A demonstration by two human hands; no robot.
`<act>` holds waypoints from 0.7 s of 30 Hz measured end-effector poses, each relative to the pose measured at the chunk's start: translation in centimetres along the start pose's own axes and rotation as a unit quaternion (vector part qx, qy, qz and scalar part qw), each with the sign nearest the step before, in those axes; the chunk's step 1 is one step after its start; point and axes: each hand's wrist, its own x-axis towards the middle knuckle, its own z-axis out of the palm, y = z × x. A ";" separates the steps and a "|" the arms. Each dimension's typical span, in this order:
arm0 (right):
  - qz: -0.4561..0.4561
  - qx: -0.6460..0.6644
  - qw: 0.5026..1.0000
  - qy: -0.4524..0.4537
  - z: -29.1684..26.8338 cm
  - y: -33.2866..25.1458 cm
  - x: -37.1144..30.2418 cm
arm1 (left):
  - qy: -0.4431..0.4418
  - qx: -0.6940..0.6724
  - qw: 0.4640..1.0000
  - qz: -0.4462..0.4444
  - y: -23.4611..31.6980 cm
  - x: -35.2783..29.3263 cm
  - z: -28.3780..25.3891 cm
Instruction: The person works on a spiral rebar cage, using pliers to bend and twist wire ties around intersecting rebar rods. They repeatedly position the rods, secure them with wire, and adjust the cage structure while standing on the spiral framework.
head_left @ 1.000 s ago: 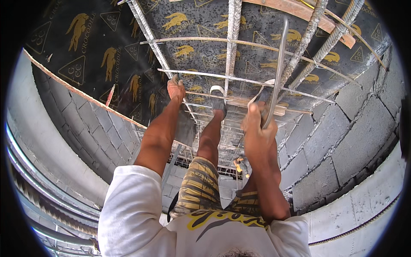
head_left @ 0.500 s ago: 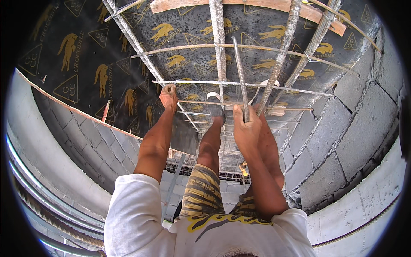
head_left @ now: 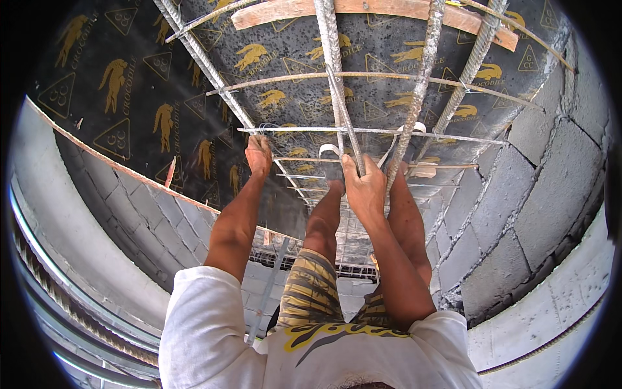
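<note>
1. The left hand (head_left: 258,159), just left of the frame's centre, is at the crossing of a ribbed rebar (head_left: 210,70) and a thin cross bar (head_left: 376,132); its fingers are curled in, but I cannot tell whether they are clamped on anything
2. A thin loop of tie wire (head_left: 268,126) shows at that crossing, just above the left hand
3. The right hand (head_left: 365,192), right of centre, has its fingers wrapped firmly around the lower end of a steel rod (head_left: 345,120)
4. The rod slants up and leftward into the upper middle of the frame, its upper part overlapping a central rebar (head_left: 328,35)
5. Black plywood (head_left: 139,48) with gold prints spans the upper frame
6. A timber batten (head_left: 363,9) crosses the top; a concrete block wall (head_left: 551,201) curves down the right side
</note>
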 end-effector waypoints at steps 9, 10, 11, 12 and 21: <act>0.036 -0.014 0.999 -0.032 0.6 -1.4 0.6 | 0.095 0.008 0.988 -0.121 3.4 -1.5 -0.5; 0.036 -0.007 0.999 -0.034 0.8 -1.5 0.6 | 0.121 -0.016 0.985 -0.123 4.3 -1.7 -0.8; 0.026 0.018 0.999 -0.038 1.0 -1.6 0.6 | 0.146 -0.039 0.981 -0.124 5.5 -1.9 -1.1; 0.016 0.044 0.998 -0.041 1.2 -1.7 0.6 | 0.161 -0.062 0.975 -0.137 6.9 -2.1 -1.7; -0.189 0.105 0.976 -0.006 2.8 -1.9 2.2 | 0.094 -0.137 0.986 -0.017 22.2 -7.9 -11.4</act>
